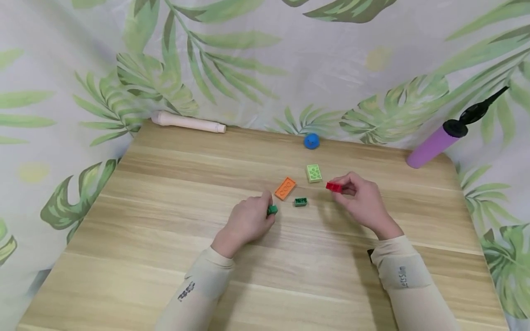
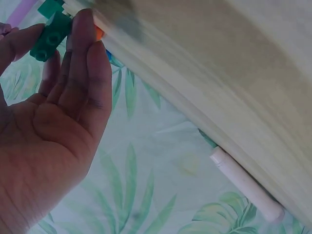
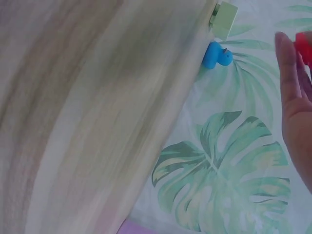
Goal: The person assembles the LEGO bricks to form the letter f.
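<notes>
Between thumb and fingers, my left hand [image 1: 250,217] pinches a small dark green toy brick [image 1: 272,210]; its round studs show in the left wrist view. My right hand [image 1: 362,200] holds a red toy brick [image 1: 333,187] by its fingertips, over the table to the right. An orange brick [image 1: 285,188] lies just beyond the left hand, slanted, and a second dark green brick [image 1: 300,202] rests between the two hands. Farther back sits a light green brick [image 1: 314,174], left of the red one. In the right wrist view the red brick [image 3: 304,48] is partly cut off.
A blue toy duck [image 3: 218,56] stands near the table's back edge. Back left lies a pale pink stick [image 1: 188,122]; back right stands a purple cylinder [image 1: 432,146] with a black top. Leaf-patterned cloth [image 1: 256,69] hangs behind the wooden table [image 1: 136,239]. A black object [image 1: 370,254] shows beside the right sleeve.
</notes>
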Demonstrator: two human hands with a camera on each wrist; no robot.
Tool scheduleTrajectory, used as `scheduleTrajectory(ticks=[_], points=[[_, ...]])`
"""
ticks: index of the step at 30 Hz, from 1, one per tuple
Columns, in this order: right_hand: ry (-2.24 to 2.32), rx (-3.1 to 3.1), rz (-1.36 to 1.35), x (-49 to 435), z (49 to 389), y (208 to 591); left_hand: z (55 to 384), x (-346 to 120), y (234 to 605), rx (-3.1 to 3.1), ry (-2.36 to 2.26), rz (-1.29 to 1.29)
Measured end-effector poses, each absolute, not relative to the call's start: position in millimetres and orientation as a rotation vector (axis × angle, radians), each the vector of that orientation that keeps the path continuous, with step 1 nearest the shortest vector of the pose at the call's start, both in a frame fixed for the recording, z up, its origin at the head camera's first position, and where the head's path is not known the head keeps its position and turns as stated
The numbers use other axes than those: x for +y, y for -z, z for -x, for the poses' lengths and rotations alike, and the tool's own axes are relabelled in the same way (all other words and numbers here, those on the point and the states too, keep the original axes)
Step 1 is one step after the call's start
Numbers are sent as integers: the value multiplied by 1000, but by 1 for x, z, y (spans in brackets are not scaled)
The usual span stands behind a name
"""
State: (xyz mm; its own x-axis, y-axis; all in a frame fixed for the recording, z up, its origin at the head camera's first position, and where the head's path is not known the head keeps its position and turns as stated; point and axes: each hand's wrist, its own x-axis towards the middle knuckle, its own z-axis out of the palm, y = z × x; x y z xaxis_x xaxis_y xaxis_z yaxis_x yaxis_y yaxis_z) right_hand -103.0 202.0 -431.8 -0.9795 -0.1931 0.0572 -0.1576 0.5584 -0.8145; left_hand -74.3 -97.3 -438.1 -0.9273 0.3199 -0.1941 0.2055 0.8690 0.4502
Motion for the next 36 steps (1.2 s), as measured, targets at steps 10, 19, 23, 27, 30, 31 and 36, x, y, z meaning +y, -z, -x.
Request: scheduleTrajectory(ticks=[10, 19, 23, 27, 30, 31, 36], points=[[1550, 2756, 284, 203, 102, 426, 74, -94, 447, 2802, -538, -421], [1977, 2458, 255, 203, 100, 424, 72, -91, 440, 2724, -483, -396], [2264, 2275, 155, 207, 102, 421, 71, -90, 438, 2716, -507, -411], [2380, 2240, 53, 209, 104, 416, 70, -91, 438, 2710, -536, -409], [2380, 2239, 7, 209, 103, 412, 70, -92, 440, 2708, -542, -401], [2371, 2248, -5, 209, 103, 411, 70, -92, 440, 2707, -545, -400], [2300, 2340, -19, 209, 102, 411, 71, -94, 442, 2718, -558, -413]])
